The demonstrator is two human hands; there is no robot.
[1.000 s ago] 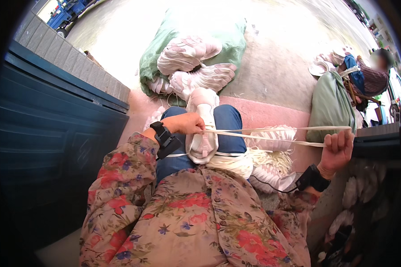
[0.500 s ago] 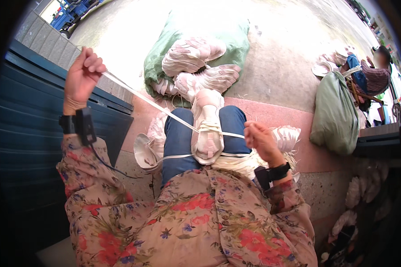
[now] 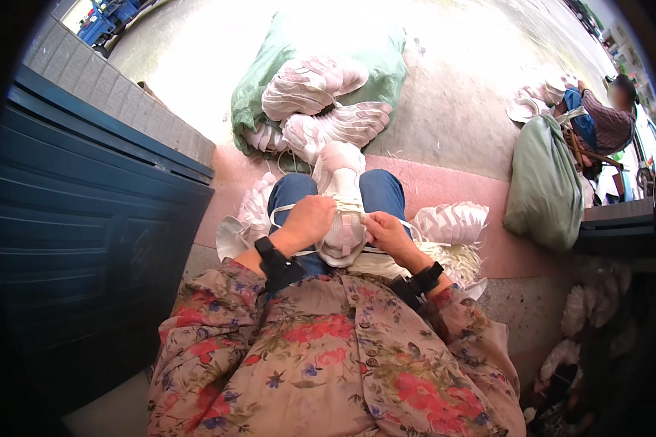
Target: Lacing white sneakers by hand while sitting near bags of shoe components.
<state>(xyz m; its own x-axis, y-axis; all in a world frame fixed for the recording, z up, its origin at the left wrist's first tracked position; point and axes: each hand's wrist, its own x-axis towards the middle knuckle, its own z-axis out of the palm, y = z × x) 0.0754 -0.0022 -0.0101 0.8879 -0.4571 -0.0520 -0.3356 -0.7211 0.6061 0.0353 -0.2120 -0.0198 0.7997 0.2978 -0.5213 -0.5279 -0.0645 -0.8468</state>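
A pale pink-and-white shoe upper (image 3: 340,178) lies lengthwise between my knees, its toe pointing away from me. My left hand (image 3: 312,221) is closed at the left side of its lacing, with the fingertips at the eyelets. A white shoelace (image 3: 275,215) loops out beside that hand over my left thigh. At the upper's right edge, my right hand (image 3: 388,233) pinches with thumb and forefinger. More lace curves past its knuckles, and the fingertips partly hide what they grip.
Ahead stands a green sack (image 3: 383,80) with stacked shoe uppers (image 3: 335,127). More uppers (image 3: 452,222) and a bundle of laces (image 3: 459,262) lie right of my legs. A blue door (image 3: 102,218) flanks my left. Farther right are a full sack (image 3: 543,182) and a seated person (image 3: 606,124).
My left hand has come down from the upper left, where it held the lace stretched, to the shoe upper. My right hand has moved left to the upper's edge. The lace is now slack.
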